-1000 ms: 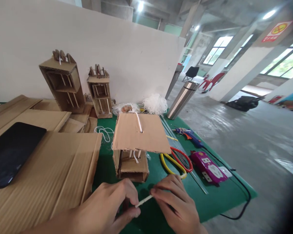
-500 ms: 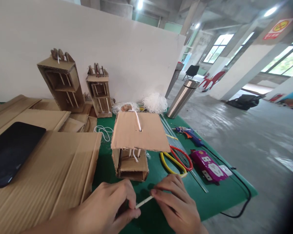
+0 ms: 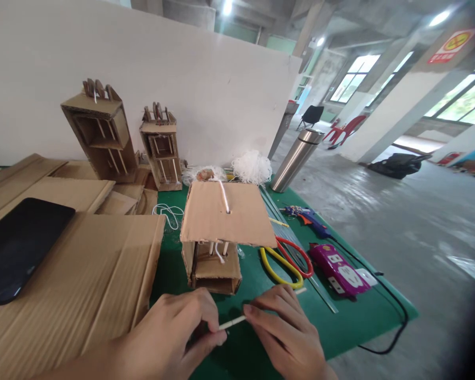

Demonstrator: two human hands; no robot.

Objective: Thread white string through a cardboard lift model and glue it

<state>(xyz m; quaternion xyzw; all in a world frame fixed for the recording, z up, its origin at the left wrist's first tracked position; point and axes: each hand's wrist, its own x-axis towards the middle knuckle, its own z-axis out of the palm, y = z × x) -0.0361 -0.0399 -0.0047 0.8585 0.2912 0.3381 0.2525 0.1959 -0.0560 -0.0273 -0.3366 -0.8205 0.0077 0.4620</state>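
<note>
My left hand and my right hand both pinch a thin white stick between them, just above the green mat at the table's front edge. The stick runs nearly level from one set of fingertips to the other. Right behind my hands stands a small cardboard box model with a wide flat top, a white string through a hole in it and white sticks inside.
Yellow and red scissors, a purple power strip and a blue glue gun lie to the right. Cardboard sheets with a black phone fill the left. Two cardboard models and a steel flask stand at the back.
My hands have barely shifted; the stick now lies a little flatter between my fingertips. Nothing else on the table has moved.
</note>
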